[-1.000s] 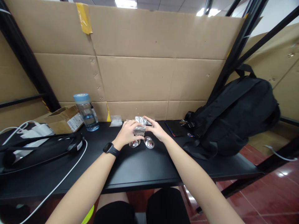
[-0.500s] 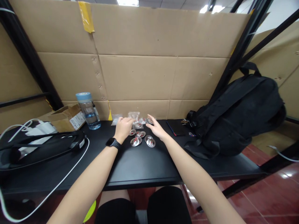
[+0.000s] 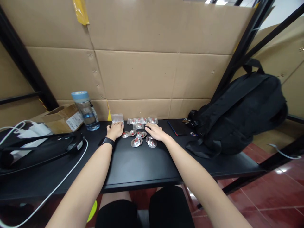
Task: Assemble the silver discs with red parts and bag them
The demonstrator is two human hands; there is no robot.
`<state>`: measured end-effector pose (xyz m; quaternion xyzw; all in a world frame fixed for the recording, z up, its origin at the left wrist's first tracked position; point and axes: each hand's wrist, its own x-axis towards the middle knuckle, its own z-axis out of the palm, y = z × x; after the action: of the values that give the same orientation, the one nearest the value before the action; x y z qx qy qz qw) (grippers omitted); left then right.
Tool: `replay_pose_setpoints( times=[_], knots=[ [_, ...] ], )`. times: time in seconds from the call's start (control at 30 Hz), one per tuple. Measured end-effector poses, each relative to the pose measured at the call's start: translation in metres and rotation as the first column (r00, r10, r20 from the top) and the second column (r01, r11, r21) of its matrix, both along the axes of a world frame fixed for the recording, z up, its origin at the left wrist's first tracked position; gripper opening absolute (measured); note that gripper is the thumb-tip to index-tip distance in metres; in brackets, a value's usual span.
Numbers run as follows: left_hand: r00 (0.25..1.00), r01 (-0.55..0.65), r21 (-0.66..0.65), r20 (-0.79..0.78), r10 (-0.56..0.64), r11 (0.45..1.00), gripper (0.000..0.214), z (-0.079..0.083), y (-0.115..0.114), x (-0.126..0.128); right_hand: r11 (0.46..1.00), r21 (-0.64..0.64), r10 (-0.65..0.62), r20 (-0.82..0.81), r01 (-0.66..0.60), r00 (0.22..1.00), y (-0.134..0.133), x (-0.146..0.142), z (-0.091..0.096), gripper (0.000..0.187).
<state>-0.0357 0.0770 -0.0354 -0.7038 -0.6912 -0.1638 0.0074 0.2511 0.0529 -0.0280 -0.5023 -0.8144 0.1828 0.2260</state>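
My left hand, with a dark watch on its wrist, rests at the near edge of a stack of clear plastic bags. Its thumb is apart and its fingers are stretched forward; the fingertips partly cover the bags. Flat and open, my right hand lies near the bagged pieces, holding nothing that I can see. Between the hands are several loose silvery metal discs with raised middles and red bits, like finger cymbals. Behind them, several similar discs sit in clear bags in a rough row.
At left stand a water bottle, an open cardboard box and a black bag with white chargers and a cable. A dark flat pad, keys and a black backpack are at right. Cardboard walls the back.
My left hand has moved left, from beside a raised clear bag near the middle to the bag stack. My right hand has lowered and flattened. The view has tilted down slightly.
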Motion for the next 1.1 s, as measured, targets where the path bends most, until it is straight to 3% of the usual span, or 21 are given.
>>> replay_pose_setpoints(
  times=[0.13,0.3,0.43,0.53,0.6,0.67,0.8,0.97,1.1],
  knots=[
    [1.000,-0.009,0.026,0.001,0.009,1.000,0.043,0.005,-0.004,0.001,0.999,-0.015,0.044,0.101,-0.043,0.994,-0.006,-0.008,0.003,0.054],
    [0.999,0.017,0.170,0.026,-0.022,0.985,0.039,0.012,-0.016,0.014,0.999,-0.033,0.026,0.163,-0.021,0.986,-0.013,-0.013,0.008,0.055],
    [0.990,0.082,0.306,0.081,-0.112,0.948,0.036,0.019,-0.029,0.034,0.996,0.023,-0.086,0.203,0.083,0.976,-0.011,-0.007,0.012,0.054],
    [0.978,0.144,0.368,0.087,-0.188,0.919,0.032,0.022,-0.038,0.048,0.967,0.141,-0.238,0.208,0.212,0.949,-0.007,0.004,0.014,0.043],
    [0.964,0.200,0.367,0.091,-0.249,0.909,0.029,0.022,-0.043,0.057,0.943,0.217,-0.289,0.147,0.254,0.946,-0.003,0.012,0.014,0.039],
    [0.948,0.243,0.347,0.114,-0.298,0.906,0.027,0.021,-0.046,0.066,0.944,0.246,-0.251,0.099,0.221,0.963,0.000,0.019,0.012,0.045],
    [0.922,0.286,0.325,0.165,-0.351,0.902,0.026,0.017,-0.049,0.077,0.977,0.169,-0.156,0.171,0.127,0.973,0.005,0.024,0.005,0.053],
    [0.913,0.293,0.323,0.186,-0.364,0.900,0.024,0.017,-0.050,0.078,0.977,0.078,-0.209,0.169,0.198,0.963,0.009,0.020,-0.001,0.037],
    [0.917,0.270,0.321,0.202,-0.344,0.908,0.024,0.019,-0.050,0.074,0.953,0.087,-0.288,-0.020,0.289,0.957,0.012,0.018,0.001,0.030]
  ],
)
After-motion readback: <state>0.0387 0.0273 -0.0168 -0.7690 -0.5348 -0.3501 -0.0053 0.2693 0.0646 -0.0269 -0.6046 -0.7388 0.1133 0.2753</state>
